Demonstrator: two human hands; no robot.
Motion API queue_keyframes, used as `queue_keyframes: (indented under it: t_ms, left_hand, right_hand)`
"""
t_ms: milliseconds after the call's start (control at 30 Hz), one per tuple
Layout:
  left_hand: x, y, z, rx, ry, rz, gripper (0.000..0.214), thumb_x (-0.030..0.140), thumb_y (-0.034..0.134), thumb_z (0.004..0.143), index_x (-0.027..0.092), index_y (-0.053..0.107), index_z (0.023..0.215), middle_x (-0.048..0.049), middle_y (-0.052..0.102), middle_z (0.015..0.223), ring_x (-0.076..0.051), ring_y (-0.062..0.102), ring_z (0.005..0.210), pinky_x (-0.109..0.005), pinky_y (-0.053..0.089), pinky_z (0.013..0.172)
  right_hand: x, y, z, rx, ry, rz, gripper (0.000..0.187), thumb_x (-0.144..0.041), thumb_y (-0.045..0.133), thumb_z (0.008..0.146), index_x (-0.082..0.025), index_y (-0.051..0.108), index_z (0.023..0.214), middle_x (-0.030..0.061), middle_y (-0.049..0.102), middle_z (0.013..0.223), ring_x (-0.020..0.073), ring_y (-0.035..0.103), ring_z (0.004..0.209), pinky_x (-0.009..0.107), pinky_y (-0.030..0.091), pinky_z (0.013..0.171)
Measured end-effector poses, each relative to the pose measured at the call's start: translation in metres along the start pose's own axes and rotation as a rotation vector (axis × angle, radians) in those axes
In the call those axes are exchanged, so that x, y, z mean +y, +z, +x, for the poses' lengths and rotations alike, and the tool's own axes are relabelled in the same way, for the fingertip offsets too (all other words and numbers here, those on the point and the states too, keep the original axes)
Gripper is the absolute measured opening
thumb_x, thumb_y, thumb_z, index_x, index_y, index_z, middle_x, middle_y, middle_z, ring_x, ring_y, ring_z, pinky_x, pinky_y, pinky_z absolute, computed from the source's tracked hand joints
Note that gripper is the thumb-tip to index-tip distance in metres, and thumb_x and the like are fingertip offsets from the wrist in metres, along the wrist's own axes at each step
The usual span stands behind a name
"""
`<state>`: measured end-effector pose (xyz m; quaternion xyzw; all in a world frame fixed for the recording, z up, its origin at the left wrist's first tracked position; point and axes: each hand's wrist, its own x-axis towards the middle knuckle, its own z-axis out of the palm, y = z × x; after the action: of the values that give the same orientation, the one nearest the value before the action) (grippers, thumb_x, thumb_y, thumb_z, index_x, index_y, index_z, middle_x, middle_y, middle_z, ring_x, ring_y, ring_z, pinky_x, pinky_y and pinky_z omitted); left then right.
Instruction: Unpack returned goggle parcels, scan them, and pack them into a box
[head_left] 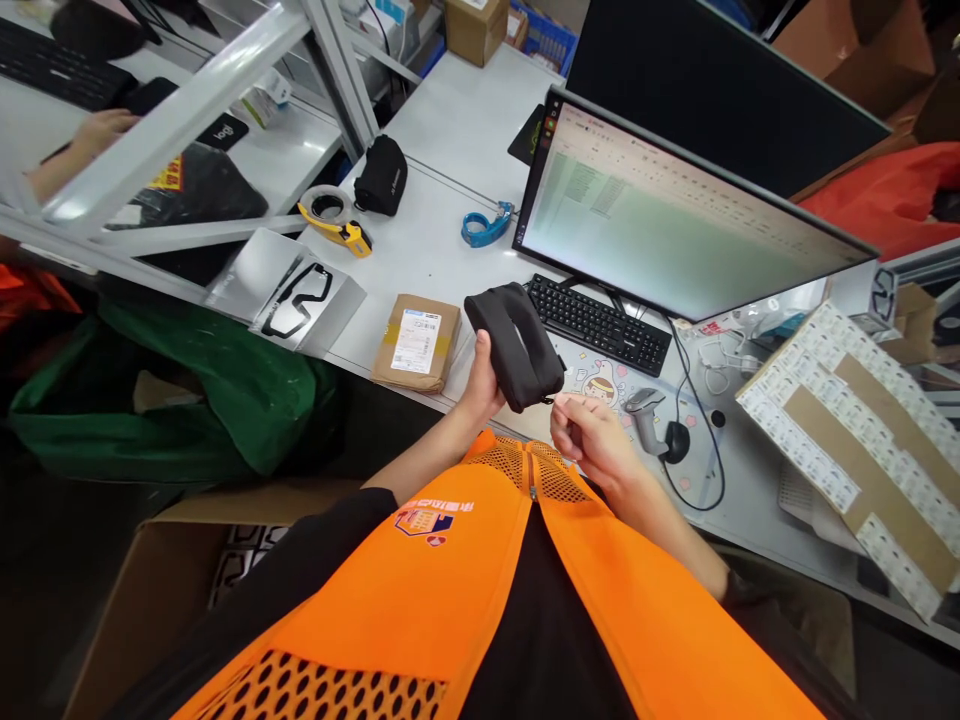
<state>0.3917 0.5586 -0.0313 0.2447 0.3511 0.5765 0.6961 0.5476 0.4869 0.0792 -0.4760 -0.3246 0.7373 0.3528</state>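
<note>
A black zippered case is held up over the near edge of the desk, in front of the keyboard. My left hand grips it from the left side, thumb on the near face. At its lower right corner, my right hand pinches a small dark zipper pull. To the left of the case lies a brown parcel with a white label. Beyond that is a grey box with goggles pictured on it. Another black case stands farther back.
A yellow tape dispenser and a blue tape dispenser lie on the desk. Right of me are a monitor, keyboard, barcode scanner and label-covered cardboard. At far left, another person's hand rests beyond the metal frame.
</note>
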Motion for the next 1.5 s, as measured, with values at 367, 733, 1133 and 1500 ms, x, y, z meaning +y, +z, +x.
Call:
queue_keyframes:
  t_ms: [367, 733, 1133, 1500]
  left_hand:
    - [0.016, -0.006, -0.014, -0.442, 0.272, 0.827, 0.118, 0.070, 0.100, 0.055, 0.024, 0.052, 0.152, -0.0140, 0.069, 0.139, -0.041, 0.066, 0.129, -0.052, 0.051, 0.113]
    - [-0.007, -0.048, -0.024, -0.459, -0.110, 0.684, 0.103, 0.061, 0.102, 0.055, 0.023, 0.065, 0.143, -0.0133, 0.072, 0.133, -0.042, 0.065, 0.128, -0.055, 0.047, 0.116]
    - [-0.040, -0.072, -0.027, 0.067, -0.156, 0.362, 0.081, 0.065, 0.089, 0.078, 0.023, 0.060, 0.141, -0.0166, 0.062, 0.150, -0.036, 0.056, 0.144, -0.052, 0.042, 0.124]
    - [-0.043, -0.066, -0.032, -0.136, -0.399, 0.400, 0.077, 0.054, 0.100, 0.068, 0.021, 0.070, 0.131, -0.0144, 0.075, 0.133, -0.038, 0.069, 0.128, -0.054, 0.053, 0.113]
  right_hand:
    - [-0.081, -0.019, 0.020, -0.017, -0.121, -0.050, 0.042, -0.055, 0.085, 0.083, -0.018, 0.066, 0.076, -0.0037, 0.056, 0.050, 0.0053, 0.036, 0.037, 0.021, 0.022, 0.037]
    - [-0.040, -0.042, 0.090, -0.206, -0.144, -0.719, 0.042, -0.059, 0.078, 0.089, -0.018, 0.073, 0.085, 0.0033, 0.072, 0.072, 0.0132, 0.063, 0.061, 0.026, 0.053, 0.060]
    - [0.139, -0.043, 0.094, 0.134, -0.146, -0.280, 0.109, -0.056, 0.088, 0.073, -0.024, 0.037, 0.163, 0.0158, 0.050, 0.165, 0.0327, 0.049, 0.151, 0.055, 0.040, 0.129]
    - [0.135, -0.075, 0.084, 0.180, -0.085, -0.076, 0.087, -0.065, 0.084, 0.072, -0.022, 0.063, 0.145, 0.0131, 0.065, 0.151, 0.0321, 0.064, 0.136, 0.044, 0.059, 0.107]
